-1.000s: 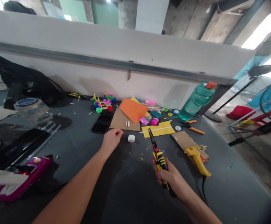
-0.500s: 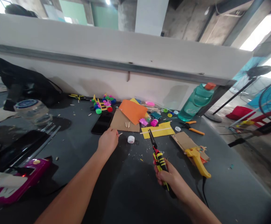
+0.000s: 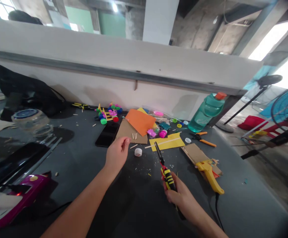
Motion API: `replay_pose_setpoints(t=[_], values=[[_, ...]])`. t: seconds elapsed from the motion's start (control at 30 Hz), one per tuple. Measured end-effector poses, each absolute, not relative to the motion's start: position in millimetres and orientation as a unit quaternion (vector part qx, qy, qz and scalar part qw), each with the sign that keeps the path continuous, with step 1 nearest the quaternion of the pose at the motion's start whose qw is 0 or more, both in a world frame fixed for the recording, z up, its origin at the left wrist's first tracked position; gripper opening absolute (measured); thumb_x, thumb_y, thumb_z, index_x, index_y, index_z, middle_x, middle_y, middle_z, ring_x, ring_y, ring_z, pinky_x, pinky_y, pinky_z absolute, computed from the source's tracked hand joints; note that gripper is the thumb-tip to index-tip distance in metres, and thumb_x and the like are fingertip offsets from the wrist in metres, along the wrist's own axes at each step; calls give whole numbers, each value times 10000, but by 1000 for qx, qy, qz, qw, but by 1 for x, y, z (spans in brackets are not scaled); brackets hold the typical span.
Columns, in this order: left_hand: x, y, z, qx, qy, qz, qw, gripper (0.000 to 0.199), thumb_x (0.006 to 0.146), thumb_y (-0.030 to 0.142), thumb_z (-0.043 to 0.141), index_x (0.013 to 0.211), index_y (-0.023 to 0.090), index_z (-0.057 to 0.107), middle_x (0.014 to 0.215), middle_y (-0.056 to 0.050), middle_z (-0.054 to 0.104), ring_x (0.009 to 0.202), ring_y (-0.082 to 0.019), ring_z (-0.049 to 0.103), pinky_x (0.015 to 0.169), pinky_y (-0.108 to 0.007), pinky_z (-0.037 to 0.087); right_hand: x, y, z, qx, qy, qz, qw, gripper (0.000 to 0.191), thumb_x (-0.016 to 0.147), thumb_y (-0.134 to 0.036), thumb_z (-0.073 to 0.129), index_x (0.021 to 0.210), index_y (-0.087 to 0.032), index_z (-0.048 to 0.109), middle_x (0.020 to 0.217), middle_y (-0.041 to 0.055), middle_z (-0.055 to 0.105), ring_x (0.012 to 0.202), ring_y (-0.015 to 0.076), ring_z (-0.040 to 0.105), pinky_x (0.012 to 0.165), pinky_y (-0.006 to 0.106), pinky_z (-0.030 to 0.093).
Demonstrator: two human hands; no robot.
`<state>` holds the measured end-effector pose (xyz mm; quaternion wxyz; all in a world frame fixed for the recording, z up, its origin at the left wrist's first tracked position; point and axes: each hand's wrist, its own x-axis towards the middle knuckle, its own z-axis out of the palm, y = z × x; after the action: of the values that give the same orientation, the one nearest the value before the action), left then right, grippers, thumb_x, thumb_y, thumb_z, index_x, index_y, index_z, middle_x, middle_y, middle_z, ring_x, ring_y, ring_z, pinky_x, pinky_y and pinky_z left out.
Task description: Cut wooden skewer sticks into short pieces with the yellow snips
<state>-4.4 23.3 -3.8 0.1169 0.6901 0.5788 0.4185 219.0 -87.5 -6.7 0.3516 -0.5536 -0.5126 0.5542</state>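
Observation:
My right hand (image 3: pixel 180 190) grips long-nose pliers (image 3: pixel 167 175) with black and yellow handles, their dark jaws pointing away from me. My left hand (image 3: pixel 118 153) hovers just above the table, fingers curled in and no object showing in them. Right of it lies a short wooden stick (image 3: pixel 134 146), close to a small white bottle cap (image 3: pixel 138 152). Several little stick pieces (image 3: pixel 134 136) rest on brown cardboard (image 3: pixel 124 132), partly under an orange sheet (image 3: pixel 141 121). A longer stick (image 3: pixel 149 146) reaches from the yellow paper (image 3: pixel 170 142).
A yellow glue gun (image 3: pixel 210 173) lies on cardboard at right, near orange-handled pliers (image 3: pixel 203 138) and a teal bottle (image 3: pixel 206 112). Left are a phone (image 3: pixel 106 134), colourful toy pieces (image 3: pixel 108 114), a clear jar (image 3: pixel 32 122) and a magenta power strip (image 3: pixel 20 198).
My left hand has let go of the short stick, which now lies on the table, and has lifted slightly. The pliers stay in my right hand, shifted a little left and down.

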Motion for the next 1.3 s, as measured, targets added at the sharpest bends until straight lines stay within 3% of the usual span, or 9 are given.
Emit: replay_pose_setpoints(t=[0.17, 0.3, 0.57, 0.9, 1.3], values=[[20, -5, 15, 752, 480, 409, 190, 229, 902, 304, 388, 986, 204, 576, 876, -34, 644, 787, -157, 597, 691, -273, 452, 210, -91, 8, -554, -569, 506, 337, 268, 582, -79, 450, 826, -185, 487, 705, -23, 466, 665, 132, 442, 597, 231, 347], [27, -9, 14, 777, 454, 398, 178, 197, 897, 269, 399, 897, 188, 578, 766, -23, 621, 708, -144, 570, 636, -263, 436, 211, -93, 6, -552, -563, 521, 329, 284, 590, -74, 448, 847, -184, 501, 728, -22, 478, 685, 132, 443, 613, 229, 351], [25, -7, 9, 752, 478, 409, 199, 215, 890, 266, 421, 770, 184, 579, 560, 31, 536, 524, -94, 522, 528, -210, 398, 216, -95, 9, -468, -428, 706, 315, 364, 596, -162, 529, 959, -174, 497, 763, -17, 475, 593, 95, 426, 538, 220, 335], [25, -7, 9, 779, 448, 414, 147, 161, 868, 204, 454, 893, 187, 612, 716, -15, 627, 665, -126, 569, 625, -245, 440, 217, -95, 9, -486, -456, 676, 315, 270, 638, -171, 550, 901, -177, 490, 780, -9, 486, 644, 106, 436, 573, 223, 346], [25, -7, 7, 816, 411, 394, 101, 174, 882, 181, 422, 881, 175, 596, 712, -18, 593, 677, -128, 550, 654, -262, 447, 216, -97, -3, -481, -426, 693, 329, 339, 596, -156, 519, 933, -177, 492, 772, -6, 473, 631, 103, 403, 545, 214, 315]])
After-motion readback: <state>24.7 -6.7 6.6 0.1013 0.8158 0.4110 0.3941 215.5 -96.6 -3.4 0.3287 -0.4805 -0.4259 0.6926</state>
